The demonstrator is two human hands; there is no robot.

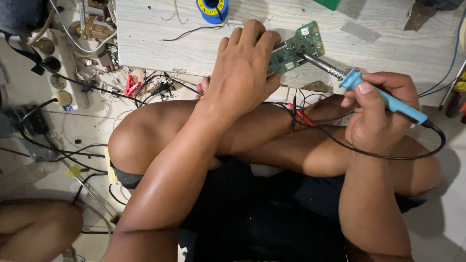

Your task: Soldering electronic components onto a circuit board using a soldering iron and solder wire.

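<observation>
**Soldering on a green circuit board, iron tip at the board**

Sitting cross-legged on the floor before a low pale wooden board serving as a bench. Pressing down with the left hand, fingers spread and laid flat over the left part of the green circuit board, pinning it against the wood near the front edge. Gripping the blue-handled soldering iron in the right hand, thumb and fingers closed around the handle pen-fashion, black cord trailing down over the lap. Angling the metal shaft up and left, tip resting on or just above the middle of the board; actual contact too fine to tell.

Judging by the pose: working a joint, board steadied and heat being applied. Calling next for a steady tip on a single pad, a firm hold by the pinning hand, and solder fed in — with both hands occupied, freeing one for the blue solder spool lying well apart at the far edge.

Lying to the left: a white power strip, red clips and tangled wires. Showing at the lower left corner: another person's knee.
</observation>
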